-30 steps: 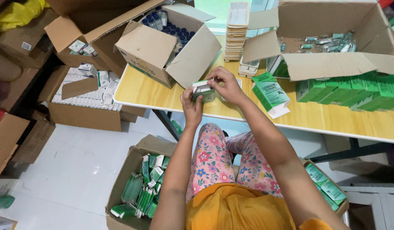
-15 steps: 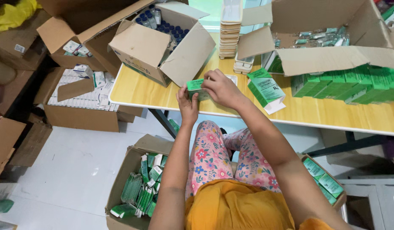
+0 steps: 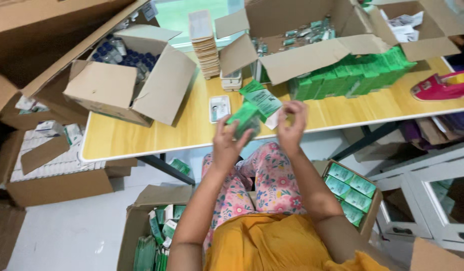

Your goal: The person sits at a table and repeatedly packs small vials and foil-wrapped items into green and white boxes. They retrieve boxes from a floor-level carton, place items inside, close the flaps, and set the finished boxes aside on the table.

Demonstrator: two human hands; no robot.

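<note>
While the left hand (image 3: 227, 145) grasps a small green carton (image 3: 246, 119), fingers wrapped about its lower end, the carton is held up just in front of the near edge of the wooden table (image 3: 156, 133), above the person's flowered lap. Just beside it the right hand (image 3: 292, 128) is raised with its fingers half curled and released, holding nothing that can be made out and not touching the carton. On the table behind the hands lies a loose green carton (image 3: 264, 100) on its side, and near it to the left a small white tray (image 3: 220, 108). Farther back stands a stack of tan flat cards (image 3: 206, 47). Toward the left edge of the table sits an open cardboard box of dark-capped vials (image 3: 124, 83); along the far right side a row of green cartons (image 3: 357, 80) lines up in front of a larger open cardboard box (image 3: 312, 35). At the right edge rests a red tape dispenser (image 3: 442, 85). On the floor, boxes of green cartons (image 3: 352, 193) flank the person's legs.
</note>
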